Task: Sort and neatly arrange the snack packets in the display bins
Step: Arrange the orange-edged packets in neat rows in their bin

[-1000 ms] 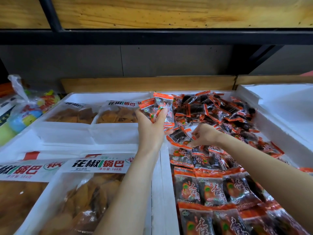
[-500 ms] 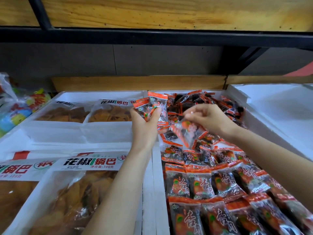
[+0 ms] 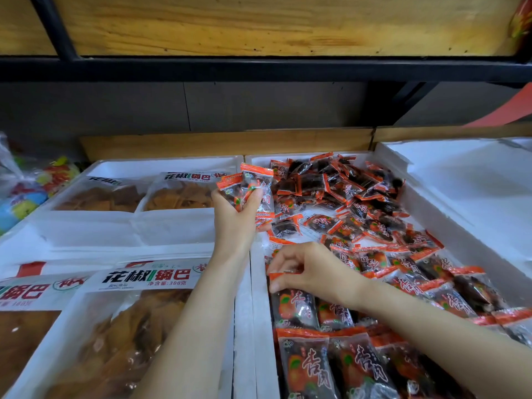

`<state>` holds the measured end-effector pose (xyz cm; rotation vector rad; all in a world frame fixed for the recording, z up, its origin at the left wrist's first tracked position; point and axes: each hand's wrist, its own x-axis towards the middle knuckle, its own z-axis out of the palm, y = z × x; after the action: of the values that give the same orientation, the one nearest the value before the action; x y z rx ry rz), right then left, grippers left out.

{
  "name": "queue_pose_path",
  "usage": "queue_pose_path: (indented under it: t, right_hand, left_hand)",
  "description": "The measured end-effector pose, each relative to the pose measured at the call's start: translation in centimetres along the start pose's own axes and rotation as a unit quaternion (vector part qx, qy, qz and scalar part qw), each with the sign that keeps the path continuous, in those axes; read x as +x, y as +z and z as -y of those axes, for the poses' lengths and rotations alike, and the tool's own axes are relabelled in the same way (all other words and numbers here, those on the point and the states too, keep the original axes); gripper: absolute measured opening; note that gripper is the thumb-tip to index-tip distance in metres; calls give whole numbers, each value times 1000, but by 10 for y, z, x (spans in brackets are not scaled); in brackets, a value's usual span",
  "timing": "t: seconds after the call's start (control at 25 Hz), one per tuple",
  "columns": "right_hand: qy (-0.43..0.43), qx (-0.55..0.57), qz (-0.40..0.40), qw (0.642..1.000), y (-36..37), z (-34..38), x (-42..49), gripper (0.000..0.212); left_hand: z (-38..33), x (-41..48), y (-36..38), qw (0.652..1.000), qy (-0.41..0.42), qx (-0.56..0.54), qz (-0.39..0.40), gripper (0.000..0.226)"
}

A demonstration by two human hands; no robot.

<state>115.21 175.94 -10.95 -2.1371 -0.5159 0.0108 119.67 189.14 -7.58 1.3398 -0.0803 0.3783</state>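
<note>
My left hand (image 3: pixel 236 223) grips a small bunch of orange-edged snack packets (image 3: pixel 250 185), held upright over the left rim of the white foam bin (image 3: pixel 254 298). My right hand (image 3: pixel 305 269) is down at the near left of that bin, its fingers pinching the orange top edge of a packet (image 3: pixel 292 308) at the head of a lined-up row. A loose heap of the same packets (image 3: pixel 345 197) fills the far half of the bin. Neat rows of packets (image 3: pixel 354 367) lie in the near half.
Left of the bin, foam trays hold large clear bags of brown crisps (image 3: pixel 115 326) with white labels, two more at the back (image 3: pixel 178 194). A white foam bin (image 3: pixel 475 182) stands on the right. A black shelf rail (image 3: pixel 259 69) and wooden board hang overhead. Colourful bagged goods (image 3: pixel 26 185) sit far left.
My right hand carried a packet from up near the left hand down to the near-left row and now pinches it there. My left hand kept its bunch raised.
</note>
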Motion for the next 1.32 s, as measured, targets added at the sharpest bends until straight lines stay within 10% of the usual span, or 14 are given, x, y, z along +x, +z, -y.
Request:
queue_pose_path:
  t: [0.16,0.4,0.56,1.0,1.2,1.32]
  right_hand:
    - [-38,-19,-18,999,5,0,-6,22]
    - [-14,82,-253,964,-31,10,-2,16]
    - [15,122,-223,967,-44,22,5,37]
    - [57,129,-242,960,-84,12,-21,5]
    - [128,-96,2,987,-70,1,-40,4]
    - [123,-113,-2,986,-60,-7,-41,9]
  left_hand:
    - [2,2,0,1000,-5,6,3,37]
    - [2,-4,1,994,-61,-7,92,40]
    - [3,-16,8,979,-67,38,191,32]
    - [4,-16,11,979,-78,29,186,26]
    - [6,-16,12,981,-60,40,183,20]
    - [10,-15,13,979,-52,62,185,17]
